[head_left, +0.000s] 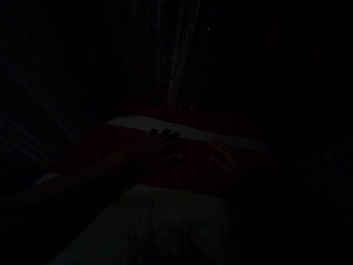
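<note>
Very little light falls on the scene. A flat cloth [190, 173] with wide dark red and pale bands lies spread out in front of me. My left hand [160, 149] rests palm down on the red band, fingers spread, their tips reaching the far pale strip. To its right, my right hand [227, 156] is over the same red band with fingers stretched out; its wrist fades into the dark. Neither hand holds anything that I can see. Branching dark marks [179, 230], a pattern or a shadow, show on the near pale band.
Behind the cloth hang long vertical folds like a curtain [179, 55], with small glints beside them. Faint slanting streaks [41, 99] show at the left. A thin blue edge [35, 180] borders the cloth's left side. The right side is too dark to make out.
</note>
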`<state>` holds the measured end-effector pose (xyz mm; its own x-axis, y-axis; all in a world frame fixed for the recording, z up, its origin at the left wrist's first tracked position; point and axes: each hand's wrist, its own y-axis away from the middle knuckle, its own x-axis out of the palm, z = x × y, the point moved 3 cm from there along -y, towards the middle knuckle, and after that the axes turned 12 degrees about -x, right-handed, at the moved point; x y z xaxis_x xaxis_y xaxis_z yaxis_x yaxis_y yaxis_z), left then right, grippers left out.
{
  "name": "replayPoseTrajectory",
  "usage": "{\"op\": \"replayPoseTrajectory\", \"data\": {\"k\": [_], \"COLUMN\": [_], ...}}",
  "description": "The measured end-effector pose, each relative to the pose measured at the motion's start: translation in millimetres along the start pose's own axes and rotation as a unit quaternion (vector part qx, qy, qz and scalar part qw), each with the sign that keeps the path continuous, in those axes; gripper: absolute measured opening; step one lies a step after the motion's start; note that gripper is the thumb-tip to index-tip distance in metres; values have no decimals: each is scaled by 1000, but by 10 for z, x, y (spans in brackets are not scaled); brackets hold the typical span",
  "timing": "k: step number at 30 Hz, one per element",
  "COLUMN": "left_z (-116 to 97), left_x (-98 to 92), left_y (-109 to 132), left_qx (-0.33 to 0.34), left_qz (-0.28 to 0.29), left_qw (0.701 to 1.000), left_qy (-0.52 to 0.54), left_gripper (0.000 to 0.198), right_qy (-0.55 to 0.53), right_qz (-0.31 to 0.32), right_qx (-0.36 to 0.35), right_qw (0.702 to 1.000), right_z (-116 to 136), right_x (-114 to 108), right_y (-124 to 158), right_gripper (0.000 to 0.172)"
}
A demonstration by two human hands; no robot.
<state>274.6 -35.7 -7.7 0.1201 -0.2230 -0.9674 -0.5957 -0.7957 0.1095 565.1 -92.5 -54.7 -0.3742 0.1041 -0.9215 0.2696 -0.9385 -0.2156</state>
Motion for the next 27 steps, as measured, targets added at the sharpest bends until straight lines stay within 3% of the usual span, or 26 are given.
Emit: {"op": "replayPoseTrajectory", "data": {"k": [5, 9, 15, 27], "left_z": [20, 18, 12, 63], "left_x": [3, -12, 8, 1], "left_y": [-12, -10, 0, -9], "left_qx": [-6, -10, -4, 1], "left_qz": [-13, -14, -8, -6], "left_qw": [1000, 1000, 1000, 1000], "left_qy": [6, 9, 6, -6], "left_gripper": [76, 76, 76, 74], "right_qy": [15, 0, 3, 30], "right_qz": [-88, -3, 17, 3], "right_qx": [-33, -1, 36, 36], "right_qw": [995, 1000, 999, 999], "right_z": [7, 20, 70, -3], "right_x": [-71, -23, -39, -14], "right_y": [-5, -12, -17, 33], "right_gripper": [77, 81, 86, 82]}}
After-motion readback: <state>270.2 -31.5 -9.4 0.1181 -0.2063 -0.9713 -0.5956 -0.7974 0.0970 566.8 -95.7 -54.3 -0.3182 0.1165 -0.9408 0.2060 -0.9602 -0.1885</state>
